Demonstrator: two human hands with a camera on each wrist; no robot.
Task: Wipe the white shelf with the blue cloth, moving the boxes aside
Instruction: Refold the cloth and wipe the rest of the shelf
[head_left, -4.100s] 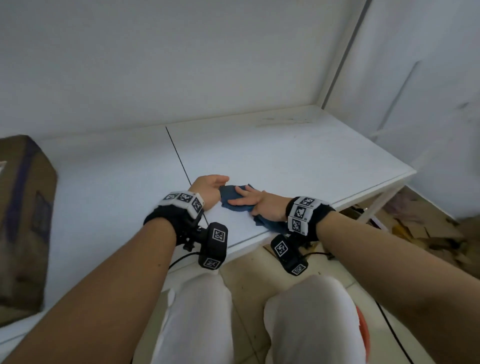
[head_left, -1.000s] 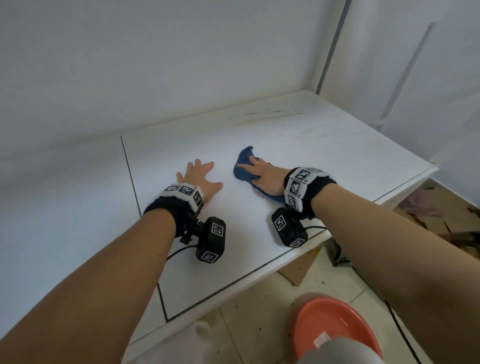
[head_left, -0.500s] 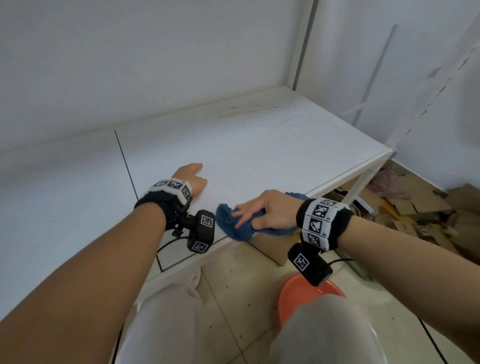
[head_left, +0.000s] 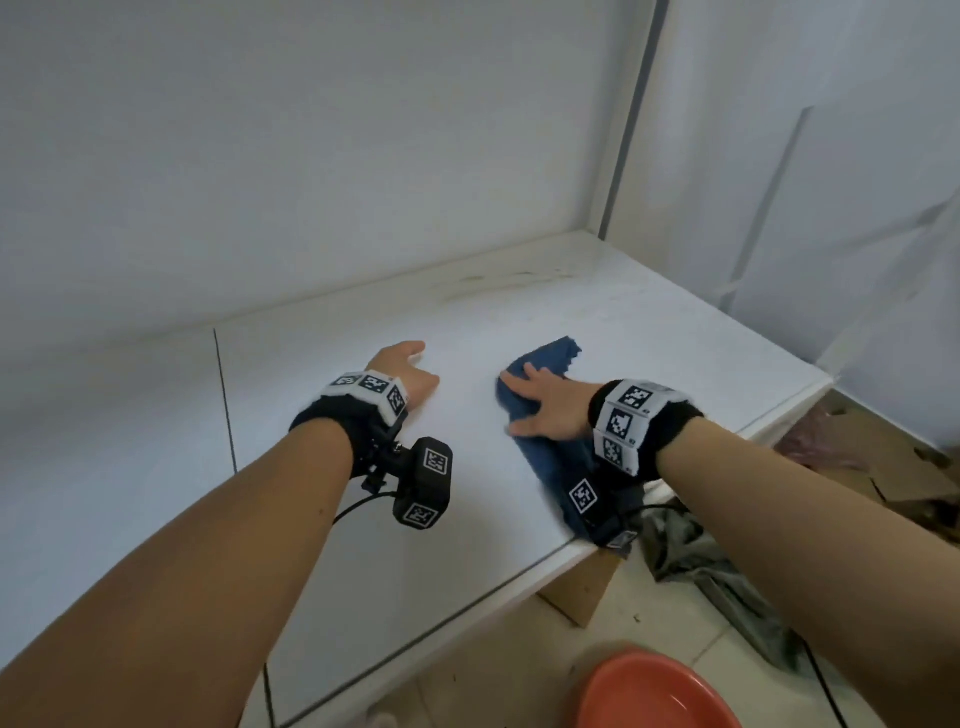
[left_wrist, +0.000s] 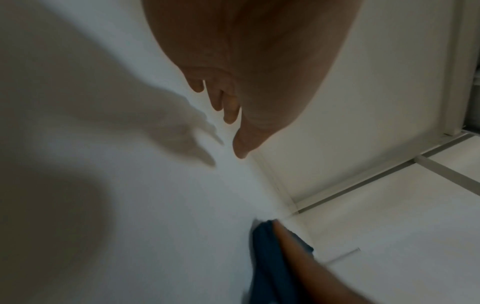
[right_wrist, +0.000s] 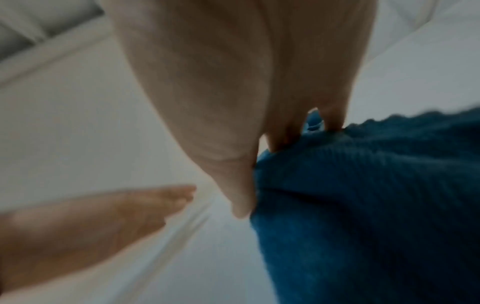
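Now the right hand (head_left: 545, 410) presses flat fingers on the blue cloth (head_left: 550, 457), left hand (head_left: 410, 371) idle.
Smudges (head_left: 498, 278) lie beyond the fingers, along the white shelf (head_left: 675, 332) by its back wall.

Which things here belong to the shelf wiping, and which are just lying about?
Part of the job:
- white shelf
- blue cloth, pressed flat under the right hand
- left hand, resting on the shelf

Just lying about:
- orange basin on the floor
- grey rag on the floor
- cardboard under the shelf edge

No boxes show on the shelf.
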